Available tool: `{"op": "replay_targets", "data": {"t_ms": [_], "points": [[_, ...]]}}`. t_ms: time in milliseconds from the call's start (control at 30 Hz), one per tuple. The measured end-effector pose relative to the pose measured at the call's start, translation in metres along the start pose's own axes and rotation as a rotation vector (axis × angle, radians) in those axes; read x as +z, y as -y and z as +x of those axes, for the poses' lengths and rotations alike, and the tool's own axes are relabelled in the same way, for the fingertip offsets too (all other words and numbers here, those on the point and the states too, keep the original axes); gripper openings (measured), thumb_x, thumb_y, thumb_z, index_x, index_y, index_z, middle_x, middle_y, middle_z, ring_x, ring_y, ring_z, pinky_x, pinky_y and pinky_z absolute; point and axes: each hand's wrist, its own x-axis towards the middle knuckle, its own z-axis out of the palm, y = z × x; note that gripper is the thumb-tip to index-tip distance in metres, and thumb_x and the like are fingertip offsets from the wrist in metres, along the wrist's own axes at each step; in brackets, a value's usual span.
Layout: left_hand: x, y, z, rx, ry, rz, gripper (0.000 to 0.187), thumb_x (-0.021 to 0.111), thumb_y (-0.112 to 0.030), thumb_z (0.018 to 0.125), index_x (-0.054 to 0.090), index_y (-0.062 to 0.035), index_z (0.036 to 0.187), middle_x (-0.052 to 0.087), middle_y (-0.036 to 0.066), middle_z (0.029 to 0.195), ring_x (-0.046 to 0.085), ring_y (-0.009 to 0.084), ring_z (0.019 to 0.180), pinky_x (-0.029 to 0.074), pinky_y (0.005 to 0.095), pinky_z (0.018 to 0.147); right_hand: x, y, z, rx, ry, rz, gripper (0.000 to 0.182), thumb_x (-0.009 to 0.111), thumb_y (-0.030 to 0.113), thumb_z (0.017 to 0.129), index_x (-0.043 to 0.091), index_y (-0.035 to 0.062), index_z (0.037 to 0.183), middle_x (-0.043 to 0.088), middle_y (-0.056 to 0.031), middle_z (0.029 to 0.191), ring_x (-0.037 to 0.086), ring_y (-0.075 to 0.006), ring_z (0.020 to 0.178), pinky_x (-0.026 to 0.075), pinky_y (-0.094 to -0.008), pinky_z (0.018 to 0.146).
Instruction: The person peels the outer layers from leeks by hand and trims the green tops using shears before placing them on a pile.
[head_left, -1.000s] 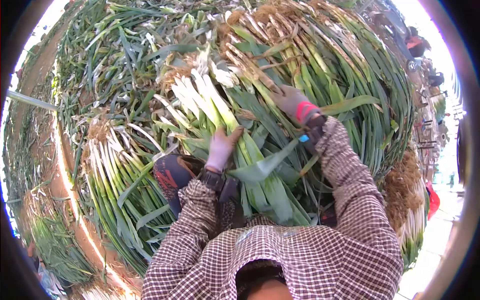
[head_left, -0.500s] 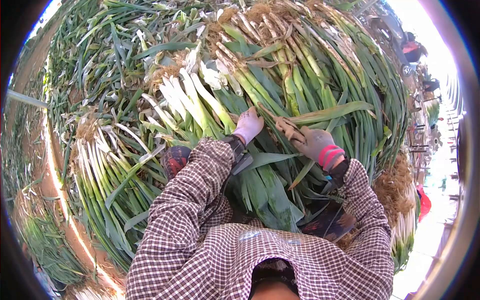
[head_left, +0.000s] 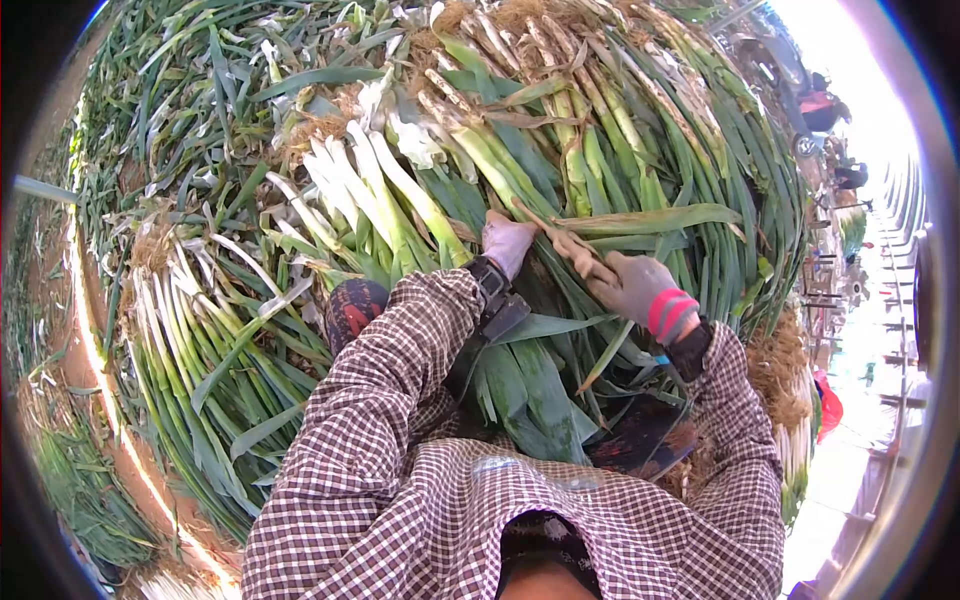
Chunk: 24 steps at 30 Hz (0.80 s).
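My left hand (head_left: 508,245), in a pale glove, is closed on a green onion stalk near the centre of the pile. Just right of it, my right hand (head_left: 637,288), in a grey glove with a pink cuff, pinches a brown withered leaf (head_left: 568,250) that stretches up and left towards my left hand. Several peeled green onions (head_left: 375,190) with white stems lie to the left of my hands. Unpeeled green onions (head_left: 620,130) with dry brown outer skins lie beyond and to the right. Broad green leaves (head_left: 535,390) hang down between my forearms.
A bundle of peeled onions (head_left: 190,330) lies at the left. Loose leaf scraps (head_left: 200,90) cover the ground at the upper left. Another bundle, roots up (head_left: 785,380), stands at the right. My shoes show on both sides below my hands.
My right hand has moved slightly down, with the brown leaf now drawn in a line between both hands. My left hand has shifted a little to the right, still closed.
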Motion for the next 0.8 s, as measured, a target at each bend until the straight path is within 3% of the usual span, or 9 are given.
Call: {"op": "replay_targets", "data": {"t_ms": [100,200,400,567,667,700,800], "points": [[0.005,0.005,-0.014,0.035,-0.009,-0.046,0.067,0.083,-0.033,0.068,0.053,0.0070,0.112,0.065,0.025,0.108,0.066,0.0358,0.098,0.054,0.0411,0.083,-0.001,0.002,-0.022,0.049,-0.003,-0.027,0.039,0.063,0.043,0.087,0.060,0.0045,0.090,0.065,-0.0221,0.074,0.065,-0.0426,0.076,0.050,-0.0492,0.068],[0.006,0.007,-0.020,0.073,-0.023,-0.079,0.070,0.084,-0.029,0.069,0.052,0.0082,0.119,0.064,0.022,0.112,0.064,0.0296,0.103,0.052,0.0381,0.086,-0.006,0.005,-0.032,0.069,0.011,0.001,0.038,0.065,0.042,0.087,0.060,0.0048,0.090,0.065,-0.0216,0.074,0.065,-0.0418,0.076,0.050,-0.0483,0.067],[-0.011,0.004,-0.028,0.150,0.004,-0.121,0.067,0.082,-0.026,0.070,0.054,0.0098,0.119,0.066,0.021,0.105,0.066,0.0277,0.095,0.053,0.0359,0.083,-0.017,0.004,-0.041,0.037,0.023,0.031,0.035,0.065,0.040,0.087,0.061,0.0053,0.091,0.065,-0.0206,0.075,0.065,-0.0416,0.076,0.050,-0.0480,0.067],[-0.018,0.004,-0.040,0.091,0.050,-0.157,0.072,0.082,-0.025,0.070,0.050,0.0097,0.125,0.065,0.020,0.109,0.065,0.0274,0.097,0.053,0.0358,0.084,-0.005,0.013,0.007,-0.031,-0.031,0.042,0.036,0.064,0.039,0.087,0.063,0.0048,0.097,0.066,-0.0224,0.081,0.064,-0.0428,0.081,0.049,-0.0488,0.070],[-0.021,0.013,-0.033,0.072,0.086,-0.196,0.070,0.080,-0.023,0.070,0.049,0.0071,0.125,0.065,0.023,0.111,0.065,0.0329,0.102,0.053,0.0383,0.087,0.004,0.023,0.046,-0.069,-0.070,0.097,0.043,0.062,0.046,0.088,0.063,0.0028,0.094,0.066,-0.0244,0.085,0.064,-0.0441,0.085,0.049,-0.0498,0.073],[-0.025,0.008,-0.038,0.066,0.087,-0.147,0.073,0.080,-0.022,0.071,0.047,0.0077,0.129,0.066,0.016,0.109,0.065,0.0261,0.097,0.053,0.0345,0.083,0.005,0.028,0.061,-0.087,-0.072,0.088,0.048,0.059,0.050,0.088,0.064,0.0025,0.091,0.067,-0.0248,0.085,0.065,-0.0439,0.085,0.049,-0.0503,0.074],[-0.018,0.024,-0.024,0.075,0.141,-0.258,0.072,0.079,-0.019,0.072,0.046,0.0075,0.131,0.065,0.016,0.109,0.065,0.0245,0.097,0.053,0.0336,0.083,0.001,0.044,0.101,-0.074,-0.023,0.064,0.054,0.058,0.055,0.088,0.065,0.0020,0.091,0.068,-0.0258,0.091,0.066,-0.0424,0.091,0.050,-0.0497,0.080]]}}
